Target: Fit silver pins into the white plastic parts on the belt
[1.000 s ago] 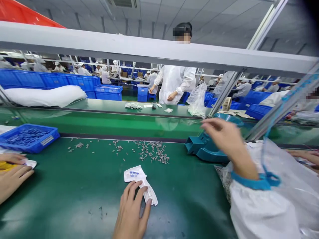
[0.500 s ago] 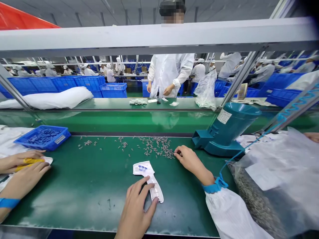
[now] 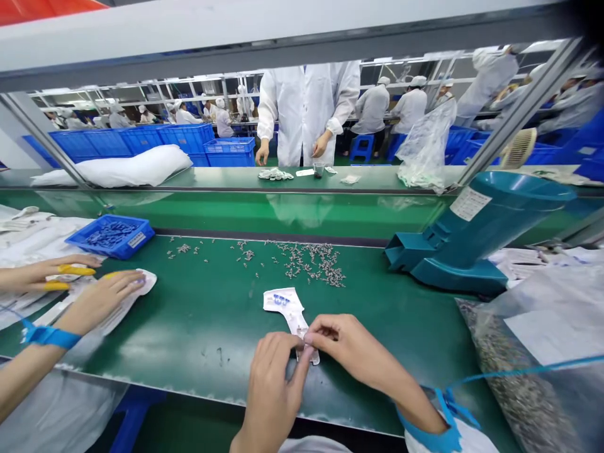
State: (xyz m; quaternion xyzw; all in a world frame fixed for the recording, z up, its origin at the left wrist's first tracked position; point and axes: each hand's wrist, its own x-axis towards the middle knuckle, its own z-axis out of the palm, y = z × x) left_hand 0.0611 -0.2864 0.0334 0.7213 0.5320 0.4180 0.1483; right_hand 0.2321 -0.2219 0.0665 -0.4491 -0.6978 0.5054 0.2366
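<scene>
A white plastic shell half [image 3: 289,304], shaped like a gun-type handle, lies on the green bench with its hollow side up. Small blue pieces [image 3: 282,300] sit in its wide far end. My left hand [image 3: 274,374] grips the narrow near end between thumb and fingers. Over that same end my right hand [image 3: 352,346] is closed in a pinch, its fingertips meeting those of my left hand. Whatever is in the pinch is too small and covered to make out. Beyond the shell, many small metal parts [image 3: 311,261] lie scattered.
A teal funnel-shaped dispenser [image 3: 472,236] stands at right, beside a clear bag [image 3: 523,377] of small metal parts. At left, a co-worker's hands [image 3: 89,302] rest on white parts, near a blue tray [image 3: 111,236] of blue pieces. Another person [image 3: 306,119] stands across the bench.
My right hand has left the scattered metal parts and come back to the shell, meeting my left hand. The view has tilted down. The co-worker's hands have shifted over white parts.
</scene>
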